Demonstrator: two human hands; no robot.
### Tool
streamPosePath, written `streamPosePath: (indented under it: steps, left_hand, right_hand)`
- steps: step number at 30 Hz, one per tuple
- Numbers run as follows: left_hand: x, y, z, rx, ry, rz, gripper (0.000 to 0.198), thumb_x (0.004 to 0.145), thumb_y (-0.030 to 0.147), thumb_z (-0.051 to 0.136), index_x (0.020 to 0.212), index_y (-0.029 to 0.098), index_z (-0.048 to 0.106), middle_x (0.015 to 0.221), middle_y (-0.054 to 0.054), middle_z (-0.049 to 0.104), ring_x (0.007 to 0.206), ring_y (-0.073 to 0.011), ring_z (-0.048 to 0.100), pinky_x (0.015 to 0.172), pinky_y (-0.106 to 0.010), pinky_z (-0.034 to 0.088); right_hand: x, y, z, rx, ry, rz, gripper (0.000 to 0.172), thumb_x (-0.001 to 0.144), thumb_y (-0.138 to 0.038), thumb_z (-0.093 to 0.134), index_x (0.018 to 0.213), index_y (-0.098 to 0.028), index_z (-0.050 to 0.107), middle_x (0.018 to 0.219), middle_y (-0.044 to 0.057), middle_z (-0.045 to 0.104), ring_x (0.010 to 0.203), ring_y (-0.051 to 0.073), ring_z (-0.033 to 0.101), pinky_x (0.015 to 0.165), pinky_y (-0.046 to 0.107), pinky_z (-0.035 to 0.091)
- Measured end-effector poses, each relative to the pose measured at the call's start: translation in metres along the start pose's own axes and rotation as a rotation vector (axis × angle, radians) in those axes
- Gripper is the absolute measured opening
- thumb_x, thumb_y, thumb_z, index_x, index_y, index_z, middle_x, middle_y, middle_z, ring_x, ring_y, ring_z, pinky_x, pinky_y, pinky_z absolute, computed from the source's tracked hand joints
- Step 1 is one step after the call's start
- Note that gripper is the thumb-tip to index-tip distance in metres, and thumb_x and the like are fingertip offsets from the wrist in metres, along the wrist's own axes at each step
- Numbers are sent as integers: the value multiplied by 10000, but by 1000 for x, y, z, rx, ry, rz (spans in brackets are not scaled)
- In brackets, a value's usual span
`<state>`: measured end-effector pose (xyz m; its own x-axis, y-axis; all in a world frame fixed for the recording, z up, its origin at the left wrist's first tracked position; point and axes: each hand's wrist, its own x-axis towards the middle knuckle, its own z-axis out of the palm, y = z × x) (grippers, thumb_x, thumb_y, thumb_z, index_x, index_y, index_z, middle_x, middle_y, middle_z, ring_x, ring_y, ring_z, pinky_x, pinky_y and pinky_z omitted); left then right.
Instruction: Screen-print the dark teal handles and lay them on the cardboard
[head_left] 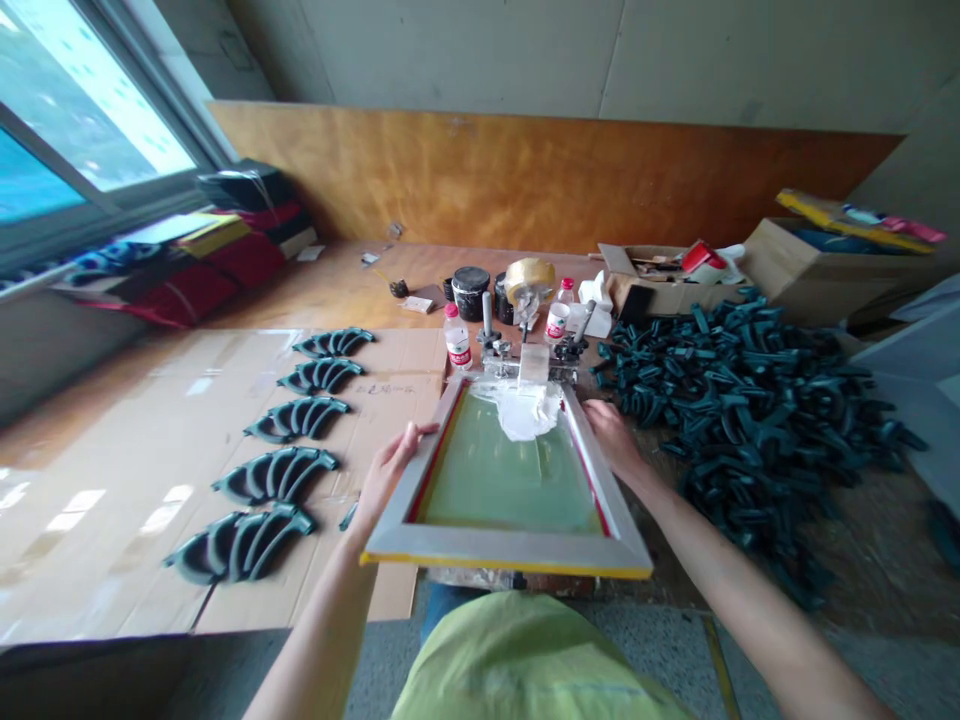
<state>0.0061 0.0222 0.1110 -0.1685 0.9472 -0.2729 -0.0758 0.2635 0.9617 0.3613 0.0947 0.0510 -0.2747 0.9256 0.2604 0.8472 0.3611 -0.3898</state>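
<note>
Currently, the left hand (386,475) and right hand (615,442) are gripping a screen frame (510,548), fingers (424,430) clamped on its side rails; a heap of dark parts (750,420) is sitting just right of it.

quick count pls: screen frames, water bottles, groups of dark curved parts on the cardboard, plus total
Screen frame: 1
Plastic water bottles: 2
Groups of dark curved parts: 5
Total: 8

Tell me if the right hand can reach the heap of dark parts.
Probably yes: the right hand, on the screen frame, lies beside the heap of dark parts, nothing between them.
</note>
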Motion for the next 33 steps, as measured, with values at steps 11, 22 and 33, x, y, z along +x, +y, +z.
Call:
streamPosePath:
  steps: [11,22,33]
  left_hand:
    - [5,-94,-2,67,33,-171,782,705,510,737,1384,196,511,848,-47,735,698,-197,680,589,-252,521]
    - [6,-97,-4,74,5,-176,715,691,563,727,1276,177,593,822,-47,729,726,-205,674,635,-262,512]
    - [-3,-81,0,97,7,-168,653,711,554,708,1231,169,617,792,-39,722,711,-200,671,614,-259,506]
  right_hand:
    - [90,-67,16,-195,-230,-5,151,814,-173,635,966,-169,641,933,104,678,916,234,603,801,318,457]
    - [24,-58,-7,-55,-386,-488,210,802,-59,543,825,-225,670,820,16,667,828,175,573,694,262,416]
    - [3,-59,11,13,-213,-417,247,869,-101,547,1028,-226,689,983,38,695,930,183,609,787,280,476]
